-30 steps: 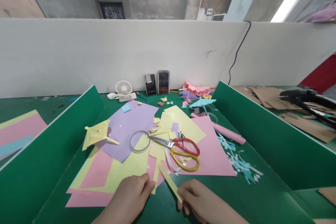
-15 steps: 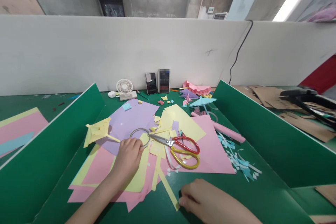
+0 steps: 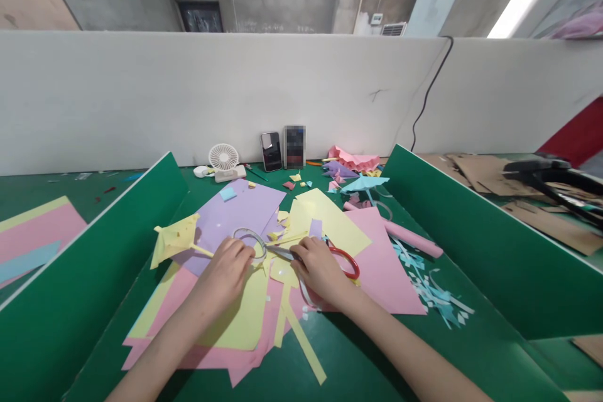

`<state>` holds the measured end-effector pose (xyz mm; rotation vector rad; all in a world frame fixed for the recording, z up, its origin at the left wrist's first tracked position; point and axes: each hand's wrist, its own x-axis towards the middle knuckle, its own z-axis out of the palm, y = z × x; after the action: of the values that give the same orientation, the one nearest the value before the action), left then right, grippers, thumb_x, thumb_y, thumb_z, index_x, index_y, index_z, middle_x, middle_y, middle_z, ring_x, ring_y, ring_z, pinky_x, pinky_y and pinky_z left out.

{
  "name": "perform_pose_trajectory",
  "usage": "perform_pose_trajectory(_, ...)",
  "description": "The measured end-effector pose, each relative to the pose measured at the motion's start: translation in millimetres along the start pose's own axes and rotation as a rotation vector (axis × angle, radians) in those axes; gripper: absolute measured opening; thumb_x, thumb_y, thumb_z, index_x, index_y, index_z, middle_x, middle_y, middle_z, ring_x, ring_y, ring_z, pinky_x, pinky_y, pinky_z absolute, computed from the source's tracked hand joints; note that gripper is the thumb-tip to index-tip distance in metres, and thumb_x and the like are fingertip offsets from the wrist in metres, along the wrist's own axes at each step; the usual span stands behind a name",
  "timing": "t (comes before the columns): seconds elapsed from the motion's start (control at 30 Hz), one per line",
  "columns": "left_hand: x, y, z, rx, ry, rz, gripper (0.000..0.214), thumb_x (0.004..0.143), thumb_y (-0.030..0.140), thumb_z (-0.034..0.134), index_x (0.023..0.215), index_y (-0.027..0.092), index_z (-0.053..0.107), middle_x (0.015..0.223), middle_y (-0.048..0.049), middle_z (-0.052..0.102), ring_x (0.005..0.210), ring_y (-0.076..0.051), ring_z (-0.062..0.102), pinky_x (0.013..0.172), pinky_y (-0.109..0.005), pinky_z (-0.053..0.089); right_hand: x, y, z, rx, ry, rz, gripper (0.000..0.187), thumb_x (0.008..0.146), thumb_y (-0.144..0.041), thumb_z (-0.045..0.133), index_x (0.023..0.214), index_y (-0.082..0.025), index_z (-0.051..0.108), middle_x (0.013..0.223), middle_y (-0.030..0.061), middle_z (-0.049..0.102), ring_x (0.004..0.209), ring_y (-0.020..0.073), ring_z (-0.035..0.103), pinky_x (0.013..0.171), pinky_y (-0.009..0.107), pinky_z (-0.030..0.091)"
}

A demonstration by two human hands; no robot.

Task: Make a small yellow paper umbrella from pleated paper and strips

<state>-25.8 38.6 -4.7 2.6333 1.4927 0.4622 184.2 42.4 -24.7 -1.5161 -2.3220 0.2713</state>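
Observation:
My left hand [image 3: 230, 267] rests over the paper sheets, fingers curled against the lower edge of a thin grey ring that looks like a roll of tape [image 3: 247, 230]. Over a pair of scissors [image 3: 347, 259] with red and yellow handles lies my right hand [image 3: 319, 266], its fingers bent around the pivot and blades. The hand hides most of the yellow handle. A yellow paper umbrella [image 3: 174, 242] with a rolled stem lies left of my left hand. Yellow paper strips [image 3: 304, 342] lie between my forearms.
Purple [image 3: 235, 207], yellow [image 3: 320, 217] and pink [image 3: 377, 264] sheets overlap on the green table. Blue scraps [image 3: 436, 295], a pink paper roll [image 3: 412, 239] and a blue paper umbrella [image 3: 365, 183] lie right. A small fan [image 3: 223, 157] and two phones [image 3: 271, 152] stand behind. Green dividers [image 3: 471, 245] flank the area.
My right hand has moved up and left from the table's near side onto the scissors. My left hand has moved slightly, staying at the tape roll.

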Motion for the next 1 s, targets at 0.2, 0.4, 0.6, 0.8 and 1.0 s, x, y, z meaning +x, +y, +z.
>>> perform_pose_trajectory(0.2, 1.3, -8.3, -10.2, -0.073, 0.2, -0.064, 0.023, 0.085, 0.02, 0.034, 0.086, 0.02, 0.056, 0.086, -0.0069, 0.057, 0.089, -0.024, 0.049, 0.087, -0.044, 0.035, 0.1, 12.9, 0.7, -0.05, 0.053, 0.05, 0.016, 0.08, -0.011, 0.047, 0.086, -0.013, 0.062, 0.082, 0.0103, 0.058, 0.077, 0.0212, 0.052, 0.068, 0.031, 0.038)
perform_pose_trajectory(0.4, 2.1, 18.6, -13.3, -0.629, 0.151, -0.461, 0.025, 0.084, 0.041, 0.037, 0.085, 0.022, 0.053, 0.08, -0.0024, 0.058, 0.075, -0.02, 0.055, 0.063, -0.029, 0.043, -0.2, 21.9, -2.6, -0.016, 0.126, 0.105, 0.016, 0.077, -0.008, 0.049, 0.082, -0.01, 0.063, 0.079, 0.0137, 0.059, 0.077, 0.026, 0.052, 0.067, 0.036, 0.039)
perform_pose_trajectory(0.6, 0.8, 48.7, -0.8, -0.872, 0.135, -0.484, 0.023, 0.083, 0.042, 0.042, 0.077, 0.021, 0.051, 0.073, 0.0006, 0.055, 0.069, -0.016, 0.052, 0.061, -0.025, 0.041, -7.6, -4.4, -13.9, 0.207, 0.219, 0.024, 0.025, 0.086, -0.013, 0.041, 0.106, -0.017, 0.056, 0.101, 0.0091, 0.059, 0.093, 0.0185, 0.054, 0.079, 0.03, 0.044)
perform_pose_trajectory(0.8, 3.3, 71.8, 3.2, -0.867, 0.128, -0.441, 0.021, 0.084, 0.039, 0.041, 0.083, 0.021, 0.051, 0.08, -0.0007, 0.057, 0.074, -0.016, 0.053, 0.064, -0.025, 0.041, -16.1, -26.5, -20.5, 0.747, 0.327, -0.002, 0.014, 0.084, -0.017, 0.048, 0.094, -0.02, 0.057, 0.09, 0.0048, 0.06, 0.085, 0.0167, 0.056, 0.075, 0.03, 0.045)
perform_pose_trajectory(1.0, 8.6, 89.1, 7.6, -0.896, 0.099, -0.396, 0.023, 0.086, 0.041, 0.038, 0.081, 0.021, 0.049, 0.07, 0.002, 0.054, 0.062, -0.013, 0.049, 0.055, -0.023, 0.038, -15.5, -22.0, -28.1, 0.955, 0.377, 0.077, 0.007, 0.081, -0.014, 0.048, 0.079, -0.02, 0.05, 0.079, 0.0007, 0.053, 0.078, 0.015, 0.052, 0.073, 0.029, 0.042)
